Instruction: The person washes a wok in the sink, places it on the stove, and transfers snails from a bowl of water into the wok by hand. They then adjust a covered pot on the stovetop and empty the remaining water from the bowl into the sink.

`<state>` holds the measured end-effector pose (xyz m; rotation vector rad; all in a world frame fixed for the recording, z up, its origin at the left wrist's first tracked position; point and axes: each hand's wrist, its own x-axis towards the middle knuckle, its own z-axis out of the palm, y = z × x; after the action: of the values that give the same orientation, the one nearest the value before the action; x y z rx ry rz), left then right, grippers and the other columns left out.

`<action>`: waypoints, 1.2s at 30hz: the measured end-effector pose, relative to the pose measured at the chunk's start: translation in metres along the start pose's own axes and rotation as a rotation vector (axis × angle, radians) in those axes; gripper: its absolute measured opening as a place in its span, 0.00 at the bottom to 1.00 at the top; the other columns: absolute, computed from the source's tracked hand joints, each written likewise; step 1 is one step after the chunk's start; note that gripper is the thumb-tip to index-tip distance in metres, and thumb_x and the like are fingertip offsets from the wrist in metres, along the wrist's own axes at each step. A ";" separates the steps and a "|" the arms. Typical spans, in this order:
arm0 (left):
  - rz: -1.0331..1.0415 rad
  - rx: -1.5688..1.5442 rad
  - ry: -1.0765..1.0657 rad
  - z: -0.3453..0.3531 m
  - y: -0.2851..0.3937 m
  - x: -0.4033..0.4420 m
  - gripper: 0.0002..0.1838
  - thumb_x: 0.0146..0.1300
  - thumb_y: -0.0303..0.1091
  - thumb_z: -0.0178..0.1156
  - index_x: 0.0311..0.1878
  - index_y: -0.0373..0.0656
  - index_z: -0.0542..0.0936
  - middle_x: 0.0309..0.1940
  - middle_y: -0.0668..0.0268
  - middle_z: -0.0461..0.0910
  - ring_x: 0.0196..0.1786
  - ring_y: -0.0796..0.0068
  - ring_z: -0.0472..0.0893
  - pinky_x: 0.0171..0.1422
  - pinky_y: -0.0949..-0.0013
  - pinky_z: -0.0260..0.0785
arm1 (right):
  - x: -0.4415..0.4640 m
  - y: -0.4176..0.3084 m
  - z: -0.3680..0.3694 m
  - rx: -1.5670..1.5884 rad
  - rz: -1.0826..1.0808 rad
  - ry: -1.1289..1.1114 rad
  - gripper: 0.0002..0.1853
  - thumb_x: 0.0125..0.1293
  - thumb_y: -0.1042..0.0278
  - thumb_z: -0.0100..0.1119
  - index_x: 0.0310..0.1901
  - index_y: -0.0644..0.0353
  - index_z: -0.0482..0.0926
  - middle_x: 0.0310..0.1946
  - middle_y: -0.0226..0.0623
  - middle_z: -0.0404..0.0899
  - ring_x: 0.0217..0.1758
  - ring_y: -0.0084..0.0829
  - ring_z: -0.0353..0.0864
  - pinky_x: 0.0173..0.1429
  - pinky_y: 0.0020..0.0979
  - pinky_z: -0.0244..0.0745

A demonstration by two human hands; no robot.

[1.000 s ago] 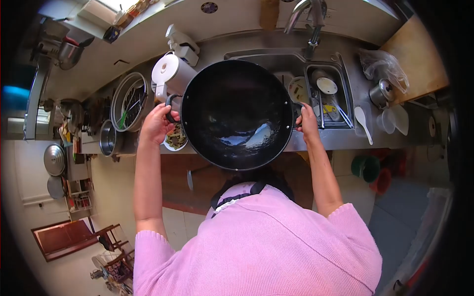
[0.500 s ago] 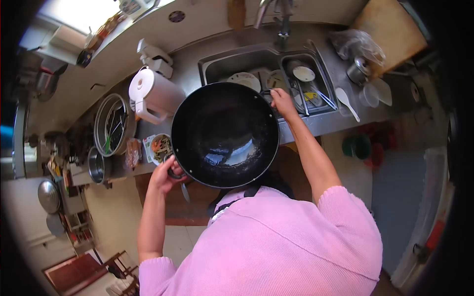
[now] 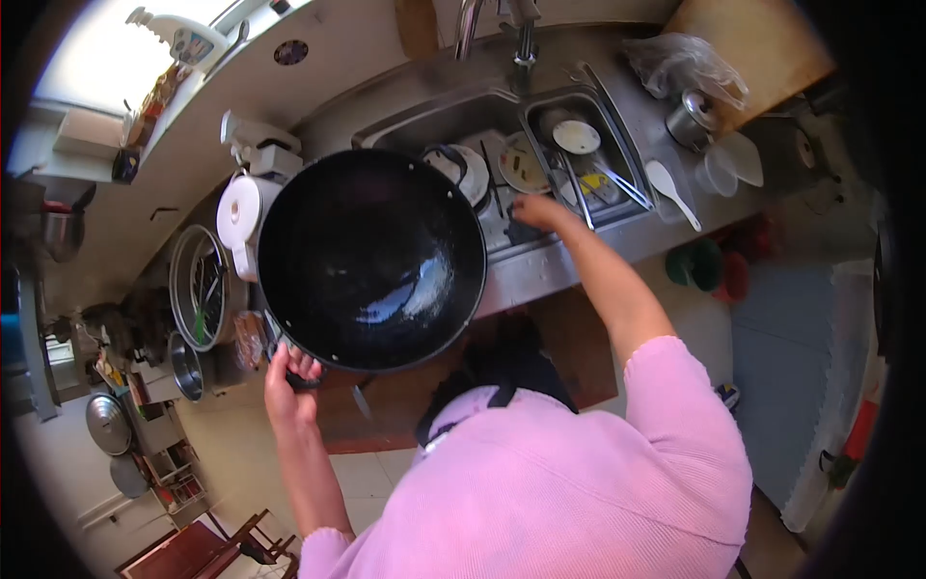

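A large black wok (image 3: 371,261) with a wet sheen inside is held up left of the sink's front edge. My left hand (image 3: 292,376) is closed around its near handle, bearing it alone. The wok's far handle (image 3: 453,159) is free and lies over the sink. My right hand (image 3: 540,212) is down at the front of the sink (image 3: 482,111), its fingers curled at a dark, cloth-like thing (image 3: 521,232) that I cannot make out well. Close to it lie a plate with food scraps (image 3: 524,169) and dark chopsticks (image 3: 492,179).
The sink's right basin holds a small white bowl (image 3: 576,137) and utensils. A white rice paddle (image 3: 672,193) and a metal pot (image 3: 692,118) stand to the right. On the left are a white jug (image 3: 241,210) and a steel basin (image 3: 207,285). The faucet (image 3: 524,39) rises behind.
My right hand has let go of the wok's far handle and moved down into the sink's front. The wok has shifted left in my left hand, and the view has turned slightly.
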<state>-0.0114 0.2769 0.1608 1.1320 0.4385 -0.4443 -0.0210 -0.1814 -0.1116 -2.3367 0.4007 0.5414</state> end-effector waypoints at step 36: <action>-0.206 -0.093 0.179 0.100 -0.154 0.193 0.03 0.61 0.33 0.54 0.33 0.46 0.73 0.20 0.76 0.68 0.27 0.81 0.70 0.32 0.70 0.68 | 0.213 0.044 -0.297 0.421 -0.314 0.634 0.18 0.52 0.55 0.57 0.38 0.61 0.75 0.37 0.51 0.78 0.43 0.49 0.76 0.48 0.39 0.70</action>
<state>0.0756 0.1075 -0.0247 1.0442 0.7296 -0.4988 0.2242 -0.4459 -0.0401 -2.0491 0.3741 -0.4163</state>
